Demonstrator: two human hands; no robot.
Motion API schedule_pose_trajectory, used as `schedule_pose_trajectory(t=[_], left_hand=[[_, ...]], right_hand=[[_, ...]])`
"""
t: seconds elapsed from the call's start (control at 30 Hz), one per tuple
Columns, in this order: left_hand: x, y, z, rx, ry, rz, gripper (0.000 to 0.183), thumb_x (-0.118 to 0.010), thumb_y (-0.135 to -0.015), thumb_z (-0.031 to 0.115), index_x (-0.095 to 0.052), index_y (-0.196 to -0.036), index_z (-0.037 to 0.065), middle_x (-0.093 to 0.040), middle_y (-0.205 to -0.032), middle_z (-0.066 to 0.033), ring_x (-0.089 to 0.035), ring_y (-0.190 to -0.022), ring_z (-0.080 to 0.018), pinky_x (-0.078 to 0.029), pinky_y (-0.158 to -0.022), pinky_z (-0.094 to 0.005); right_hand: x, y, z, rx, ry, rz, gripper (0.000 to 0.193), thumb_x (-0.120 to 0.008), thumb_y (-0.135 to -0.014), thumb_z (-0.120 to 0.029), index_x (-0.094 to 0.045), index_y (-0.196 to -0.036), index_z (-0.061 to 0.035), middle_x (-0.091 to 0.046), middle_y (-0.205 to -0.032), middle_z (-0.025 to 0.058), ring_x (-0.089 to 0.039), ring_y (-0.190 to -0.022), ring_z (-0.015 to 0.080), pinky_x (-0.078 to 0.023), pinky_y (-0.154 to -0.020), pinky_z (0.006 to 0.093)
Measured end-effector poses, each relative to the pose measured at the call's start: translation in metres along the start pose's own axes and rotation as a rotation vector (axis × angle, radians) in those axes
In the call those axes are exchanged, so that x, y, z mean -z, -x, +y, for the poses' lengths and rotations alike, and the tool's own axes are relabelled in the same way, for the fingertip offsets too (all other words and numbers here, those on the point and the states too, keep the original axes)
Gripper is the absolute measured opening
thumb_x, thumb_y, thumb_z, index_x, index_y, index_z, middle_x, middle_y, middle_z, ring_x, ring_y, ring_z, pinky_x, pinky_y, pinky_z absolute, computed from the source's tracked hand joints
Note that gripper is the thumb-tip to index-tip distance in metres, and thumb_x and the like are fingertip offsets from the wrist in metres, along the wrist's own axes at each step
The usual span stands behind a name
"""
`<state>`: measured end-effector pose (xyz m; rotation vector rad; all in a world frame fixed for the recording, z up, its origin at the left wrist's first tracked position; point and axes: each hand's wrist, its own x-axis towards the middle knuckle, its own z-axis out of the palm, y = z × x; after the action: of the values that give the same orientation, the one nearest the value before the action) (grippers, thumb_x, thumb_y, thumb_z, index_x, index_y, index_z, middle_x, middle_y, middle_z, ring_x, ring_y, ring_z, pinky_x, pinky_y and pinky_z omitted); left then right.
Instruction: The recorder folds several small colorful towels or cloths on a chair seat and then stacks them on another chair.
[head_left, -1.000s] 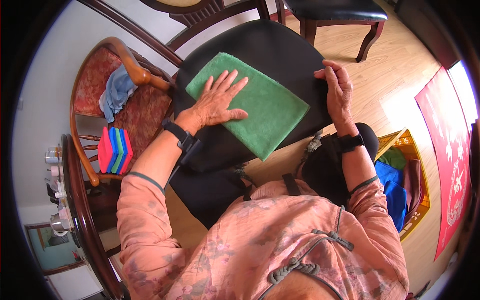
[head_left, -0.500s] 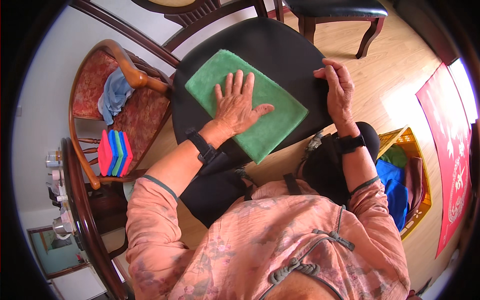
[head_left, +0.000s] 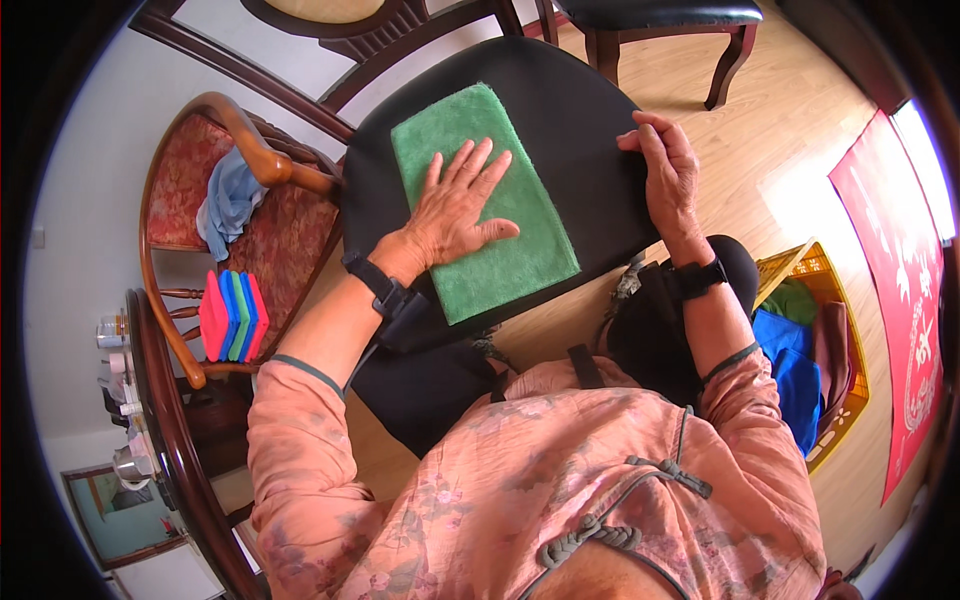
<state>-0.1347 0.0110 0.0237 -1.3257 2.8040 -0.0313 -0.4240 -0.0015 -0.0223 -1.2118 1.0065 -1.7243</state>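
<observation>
Surface: a black, smooth, padded chair seat with a rounded far edge (head_left: 585, 150), its dark carved wooden back (head_left: 385, 40) rising at the top of the view.
Cloth: one green, plush, folded rectangular cloth (head_left: 515, 240), lying flat and aslant on the left and middle of the seat, its near end by the seat's near edge.
Left hand (head_left: 460, 215): palm down on the cloth, fingers extended and spread, thumb out to the side; pressing on the cloth, gripping nothing.
Right hand (head_left: 668, 170): fingers loosely bent, at the seat's right edge; contact with the seat, and anything within the curl, cannot be told.
Armchair, left: brown wood, red patterned upholstery (head_left: 290, 225); bears a crumpled light-blue cloth (head_left: 235, 200).
Stack: folded pink, blue and green cloths (head_left: 235, 316), at the armchair's near end.
Tabletop, far left: dark, polished, curved wood rim (head_left: 172, 430); small containers (head_left: 112, 330) and a metal vessel (head_left: 130, 467) along it.
Basket, right: yellow perforated plastic (head_left: 838, 430), holding blue, green and brown cloths (head_left: 785, 350).
Banner, right: red sheet with white markings (head_left: 885, 280).
Second chair, top: black seat, dark curved wooden legs (head_left: 735, 65).
Room: pale wood-plank floor (head_left: 735, 150); whitish wall (head_left: 100, 200).
</observation>
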Motion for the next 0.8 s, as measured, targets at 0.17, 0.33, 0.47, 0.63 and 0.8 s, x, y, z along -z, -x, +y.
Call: schedule_pose_trajectory(t=[0.17,0.33,0.47,0.63,0.8], left_hand=[[-0.006,0.003,0.021,0.014,0.124,0.05,0.099,-0.031,-0.081,0.081,-0.02,-0.153,0.015,-0.017,-0.158,-0.0162,-0.013,-0.146,-0.0358,-0.008,-0.116,-0.0548],[-0.011,0.003,0.023,-0.03,0.0,0.119,0.099,-0.037,-0.08,0.08,-0.026,-0.151,0.012,-0.022,-0.155,-0.0194,-0.019,-0.143,-0.0382,-0.013,-0.113,-0.0605],[-0.014,0.004,0.024,-0.031,-0.011,0.126,0.098,-0.036,-0.08,0.08,-0.027,-0.15,0.013,-0.023,-0.155,-0.0192,-0.019,-0.143,-0.0384,-0.014,-0.113,-0.0602],[-0.015,0.005,0.024,-0.026,0.027,0.159,0.097,-0.038,-0.081,0.079,-0.027,-0.15,0.013,-0.026,-0.154,-0.0186,-0.02,-0.143,-0.0375,-0.015,-0.114,-0.0583],[-0.003,0.024,0.019,0.004,0.119,0.224,0.097,-0.034,-0.081,0.081,-0.027,-0.151,0.013,-0.028,-0.153,-0.0187,-0.022,-0.143,-0.0377,-0.014,-0.115,-0.0571]], right_hand=[[0.001,-0.001,0.001,-0.002,-0.027,0.0,0.021,-0.053,-0.099,-0.014,-0.061,-0.113,-0.0004,-0.067,-0.082,0.0037,-0.062,-0.084,0.0093,-0.047,-0.083,0.0231],[-0.002,-0.003,-0.001,0.017,0.009,-0.001,0.022,-0.053,-0.099,-0.015,-0.061,-0.113,-0.0005,-0.067,-0.083,0.0034,-0.061,-0.085,0.0092,-0.047,-0.085,0.0235],[-0.002,-0.002,0.0,0.009,0.015,-0.003,0.022,-0.053,-0.099,-0.017,-0.061,-0.113,-0.0017,-0.068,-0.083,0.0031,-0.061,-0.085,0.0086,-0.047,-0.084,0.0228],[0.0,-0.002,0.002,0.025,0.074,-0.01,0.023,-0.054,-0.099,-0.018,-0.062,-0.113,-0.0018,-0.068,-0.083,0.0034,-0.061,-0.084,0.0081,-0.047,-0.081,0.0221],[0.002,-0.005,0.008,0.039,0.113,-0.024,0.023,-0.055,-0.098,-0.019,-0.063,-0.112,-0.0023,-0.069,-0.082,0.0038,-0.062,-0.082,0.0081,-0.047,-0.08,0.022]])
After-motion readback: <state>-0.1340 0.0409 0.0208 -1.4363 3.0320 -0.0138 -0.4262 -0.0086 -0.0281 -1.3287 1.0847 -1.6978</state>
